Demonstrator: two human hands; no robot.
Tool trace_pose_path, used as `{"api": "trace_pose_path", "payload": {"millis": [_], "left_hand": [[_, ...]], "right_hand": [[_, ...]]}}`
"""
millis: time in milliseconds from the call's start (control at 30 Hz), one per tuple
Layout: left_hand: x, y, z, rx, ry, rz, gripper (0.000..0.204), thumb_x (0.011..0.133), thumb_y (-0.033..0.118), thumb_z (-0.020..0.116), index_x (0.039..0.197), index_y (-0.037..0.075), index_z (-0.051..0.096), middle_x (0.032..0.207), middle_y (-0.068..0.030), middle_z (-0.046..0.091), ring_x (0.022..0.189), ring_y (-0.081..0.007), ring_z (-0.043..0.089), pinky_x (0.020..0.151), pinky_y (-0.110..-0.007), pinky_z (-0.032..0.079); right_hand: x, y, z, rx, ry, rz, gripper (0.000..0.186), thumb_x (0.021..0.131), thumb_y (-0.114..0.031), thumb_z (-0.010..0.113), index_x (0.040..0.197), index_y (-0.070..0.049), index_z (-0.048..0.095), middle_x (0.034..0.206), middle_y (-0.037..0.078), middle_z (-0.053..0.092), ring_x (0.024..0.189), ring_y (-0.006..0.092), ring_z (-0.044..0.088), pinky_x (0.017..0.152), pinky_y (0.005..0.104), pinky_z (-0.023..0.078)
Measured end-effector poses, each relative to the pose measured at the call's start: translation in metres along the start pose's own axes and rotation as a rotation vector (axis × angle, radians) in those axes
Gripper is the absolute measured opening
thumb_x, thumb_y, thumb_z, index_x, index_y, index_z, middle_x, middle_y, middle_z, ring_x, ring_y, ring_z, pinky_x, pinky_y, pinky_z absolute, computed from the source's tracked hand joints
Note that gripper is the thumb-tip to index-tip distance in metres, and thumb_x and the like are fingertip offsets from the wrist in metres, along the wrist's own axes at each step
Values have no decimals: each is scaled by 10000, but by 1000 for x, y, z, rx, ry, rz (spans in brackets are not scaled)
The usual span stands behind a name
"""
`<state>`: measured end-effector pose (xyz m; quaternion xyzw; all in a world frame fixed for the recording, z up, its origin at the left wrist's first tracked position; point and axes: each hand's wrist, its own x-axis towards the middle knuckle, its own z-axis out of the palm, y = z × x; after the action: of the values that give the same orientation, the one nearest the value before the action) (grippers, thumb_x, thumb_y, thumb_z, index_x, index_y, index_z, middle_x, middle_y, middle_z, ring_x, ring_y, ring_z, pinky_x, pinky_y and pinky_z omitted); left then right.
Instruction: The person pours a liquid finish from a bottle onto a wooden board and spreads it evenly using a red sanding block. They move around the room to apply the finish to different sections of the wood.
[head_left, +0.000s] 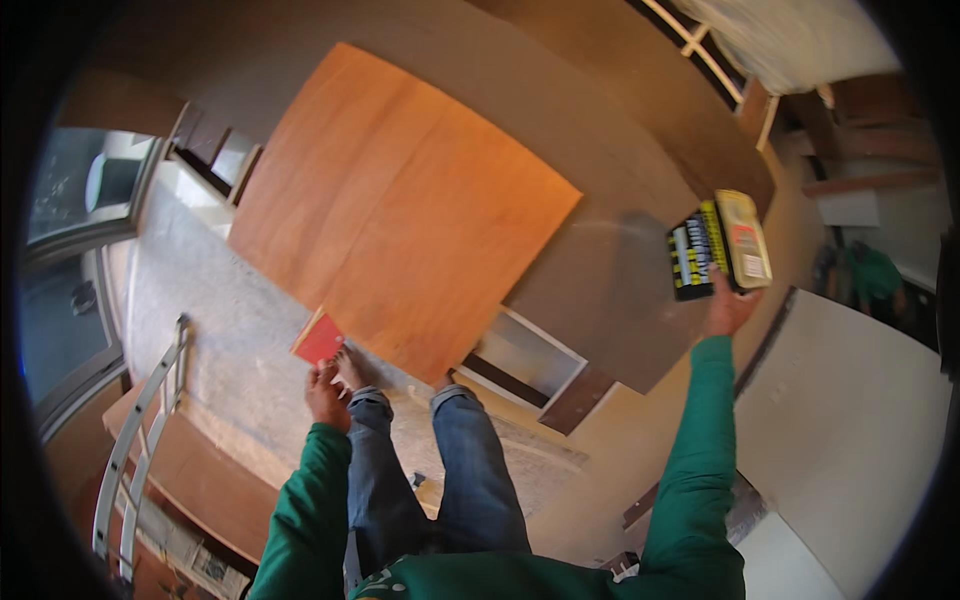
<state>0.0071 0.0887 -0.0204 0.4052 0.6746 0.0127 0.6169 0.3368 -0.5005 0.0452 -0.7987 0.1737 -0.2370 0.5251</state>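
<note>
My left hand point(327, 392) grips a thin red rectangular piece point(321, 338) with a pale edge, held low near my bare feet. My right hand point(728, 305) is wrapped round the lower end of a black, yellow and cream rectangular tin or container point(718, 243), held out to the right over a grey-brown board point(620, 290). An orange-brown plywood sheet point(400, 210) lies in front of my feet on top of the darker board, its near corner by my right foot point(445, 380).
An aluminium ladder point(170, 370) leans at the left near glass windows point(75, 190). Framed openings point(530, 345) show under the boards. A white panel point(850, 420) is at the right. Behind it a person in green point(875, 275) is partly visible, with a pale covered bundle point(790, 40) at top right.
</note>
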Motion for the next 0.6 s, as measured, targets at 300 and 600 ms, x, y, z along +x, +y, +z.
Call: {"api": "trace_pose_path", "payload": {"millis": [300,600], "left_hand": [[10,26,-41,-258,36,49,147,1034,360,615,1057,217,590,701,58,457,494,-59,340,407,-251,243],[23,12,-116,-404,275,-55,138,1045,341,585,1013,208,567,741,44,478,533,-69,375,438,-256,276]], "right_hand": [[-142,-139,39,-39,-629,78,897,719,50,842,1493,14,391,1445,182,517,1330,274,542,1137,416,467],[-273,-209,166,-143,-1110,-151,1011,685,-91,860,1560,-2,359,1379,191,512,1298,332,549,1095,451,487]]}}
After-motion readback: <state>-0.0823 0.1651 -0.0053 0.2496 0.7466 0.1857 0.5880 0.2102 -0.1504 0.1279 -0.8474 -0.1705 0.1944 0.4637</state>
